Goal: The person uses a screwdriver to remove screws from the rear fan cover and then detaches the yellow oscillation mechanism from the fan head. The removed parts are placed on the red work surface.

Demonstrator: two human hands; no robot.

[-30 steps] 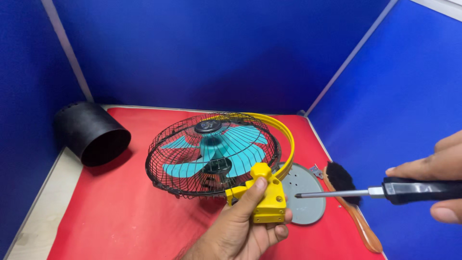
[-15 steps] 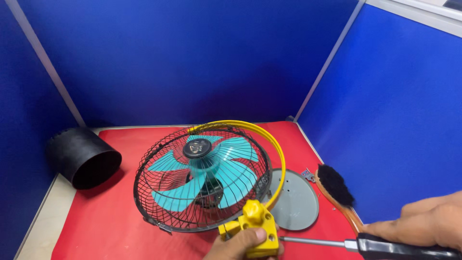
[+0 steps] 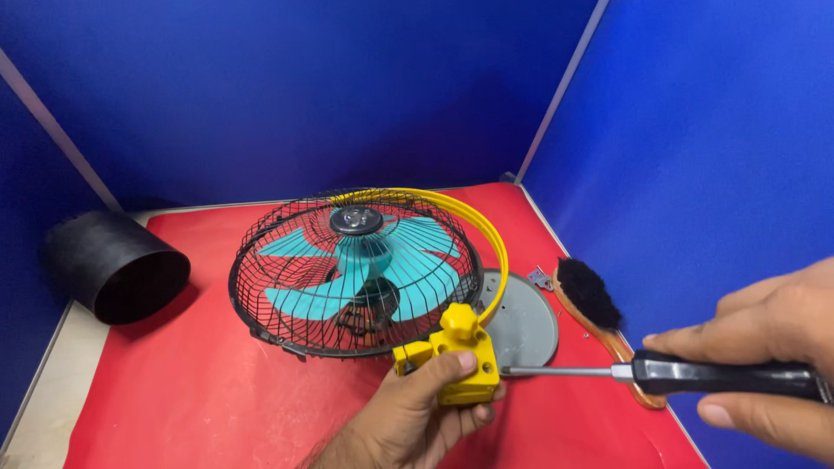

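The left hand (image 3: 417, 412) is closed around the yellow block (image 3: 460, 365) at the near end of the fan (image 3: 356, 274), which lies on the red mat (image 3: 191, 382) in the middle; the right hand (image 3: 773, 356) grips the black handle of a screwdriver (image 3: 660, 373), and its tip touches the right side of the block. A grey disc (image 3: 526, 321) lies just right of the fan, a brush (image 3: 599, 317) further right, a black tube (image 3: 113, 265) at the far left; no package, label or sign shows. Compared with half a second ago, the right hand has come up and left, the screwdriver tip now meets the block, and the fan sits a little higher in view.
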